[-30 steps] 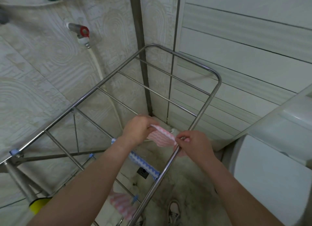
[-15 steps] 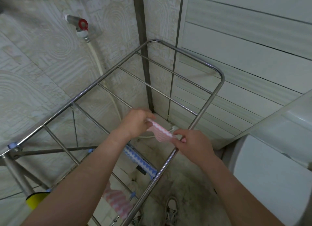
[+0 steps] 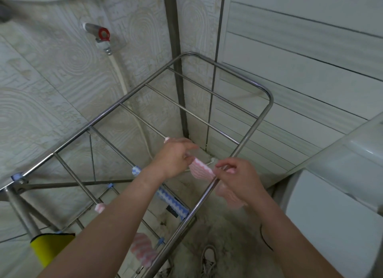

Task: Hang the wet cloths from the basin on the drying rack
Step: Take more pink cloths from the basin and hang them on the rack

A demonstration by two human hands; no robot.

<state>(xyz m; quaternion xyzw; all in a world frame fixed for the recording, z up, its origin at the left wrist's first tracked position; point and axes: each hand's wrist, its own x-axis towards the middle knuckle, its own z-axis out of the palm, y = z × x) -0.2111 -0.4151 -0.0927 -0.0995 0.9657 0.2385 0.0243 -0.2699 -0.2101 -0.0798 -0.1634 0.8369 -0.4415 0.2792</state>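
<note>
A: So, where's the pink cloth [image 3: 202,169]?
B: Left grip [image 3: 176,159] and right grip [image 3: 238,175] both pinch it, draped over the rack rail [image 3: 256,124] between them.
A: Risk?
B: Uneven drape. The longer wet side beneath the right grip could drag it off.

Your drying rack [image 3: 251,130] stands in a corner. Its far rails are bare, with open gaps between them. A tiled wall [image 3: 62,80] runs close along its left side, and a panelled wall [image 3: 300,59] stands behind its far end. A white appliance [image 3: 331,215] crowds its right side. A pink cloth [image 3: 202,171] and a blue cloth [image 3: 172,201] cover its nearer rails.
</note>
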